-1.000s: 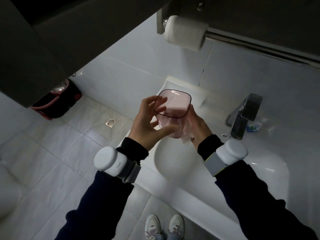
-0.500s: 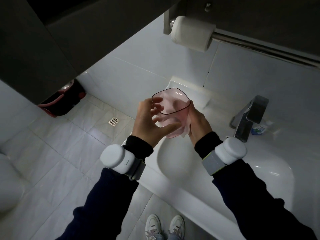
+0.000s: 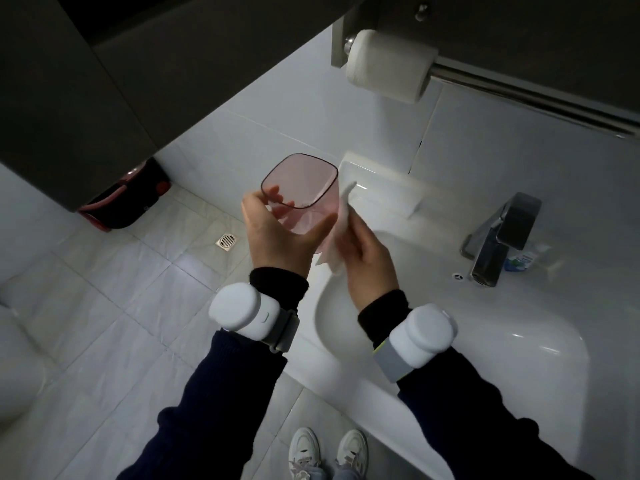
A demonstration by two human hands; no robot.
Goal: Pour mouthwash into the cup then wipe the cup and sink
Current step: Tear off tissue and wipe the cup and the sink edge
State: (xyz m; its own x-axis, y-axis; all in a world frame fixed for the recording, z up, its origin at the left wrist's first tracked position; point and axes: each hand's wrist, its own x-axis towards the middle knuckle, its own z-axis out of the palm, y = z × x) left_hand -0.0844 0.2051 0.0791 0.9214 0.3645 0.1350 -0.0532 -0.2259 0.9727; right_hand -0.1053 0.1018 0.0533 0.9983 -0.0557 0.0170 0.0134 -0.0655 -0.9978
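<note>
black-and-red bucket (image 3: 128, 199): far left on floor tiles, under dark cabinet, well apart from hands
floor drain (image 3: 225, 241): set in tile, just left of left hand as seen from head camera
left hand (image 3: 277, 233): wrapped round cup, thumb across near wall, fingertips visible through pink plastic; nothing else held
cup (image 3: 301, 188): pink see-through plastic, squarish rim, held in air, mouth tipped toward camera; seems just past sink's left end, over floor; looks empty, leftover drops not discernible
tissue (image 3: 341, 230): white, crumpled, pressed against cup's right outer wall
right hand (image 3: 370, 258): fingers bent, pinching tissue onto cup; holds tissue only
sink (image 3: 519, 341): white basin below and right of hands; probably not wiped yet
faucet (image 3: 498, 237): dark metal, right of basin, well apart from hands
step: likely wiping cup's outside; sink wipe left
risk, drop: smooth, possibly wet plastic in one-hand grip plus sideways rubbing push; slip means fall onto tiles, not basin
risk, tissue: thin paper, likely to tear or shed bits once damp
risk, spill: tipped mouth, any residue could run toward sleeve
</note>
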